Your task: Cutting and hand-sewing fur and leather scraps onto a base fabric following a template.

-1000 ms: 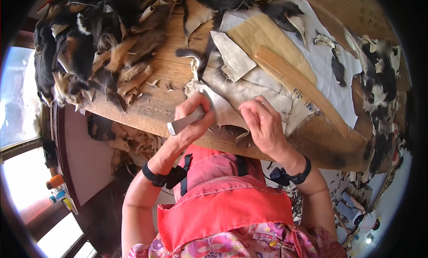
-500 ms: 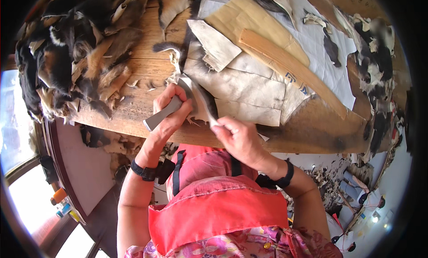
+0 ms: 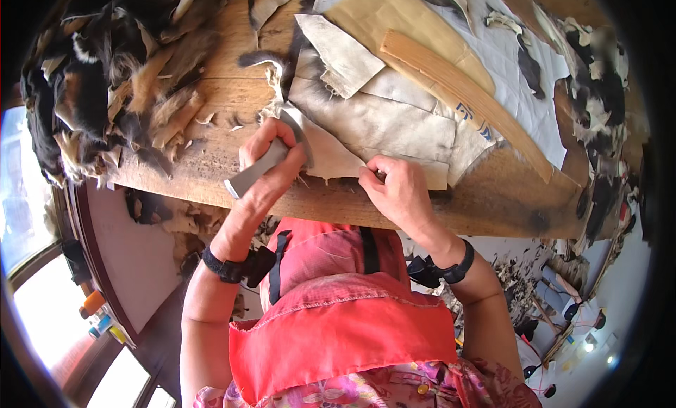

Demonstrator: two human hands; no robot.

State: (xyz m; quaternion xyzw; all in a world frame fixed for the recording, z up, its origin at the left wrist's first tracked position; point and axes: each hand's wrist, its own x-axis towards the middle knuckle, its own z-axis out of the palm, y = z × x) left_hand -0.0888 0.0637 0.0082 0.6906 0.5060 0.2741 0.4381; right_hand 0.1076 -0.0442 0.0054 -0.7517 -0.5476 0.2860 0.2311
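Observation:
My left hand (image 3: 271, 154) is wrapped round a grey metal tool (image 3: 248, 177) with a flat handle and a curved, blade-like head. That head rests on a fur pelt piece (image 3: 329, 153), pale skin side up, at the front of the wooden table (image 3: 225, 122). The pelt's right-hand corner is pinched between the thumb and fingers of my right hand (image 3: 400, 189). Stretched between my hands, the pelt has a ragged lower edge. A narrow fur strip (image 3: 273, 73) with a dark tip extends beyond the tool. Behind my right hand lie joined pale skin panels (image 3: 394, 130).
A loose pale hide piece (image 3: 341, 52) and a long wooden strip (image 3: 472, 101) lie on brown paper (image 3: 415, 38) and a white sheet (image 3: 546, 91). Fur scraps (image 3: 105, 77) are heaped at left; more fur (image 3: 598, 119) hangs along the right. The table edge faces me.
My right hand has moved up and to the right, drawing out the pelt's corner. The pelt has turned from showing a dark fur edge to lying flat, skin side up.

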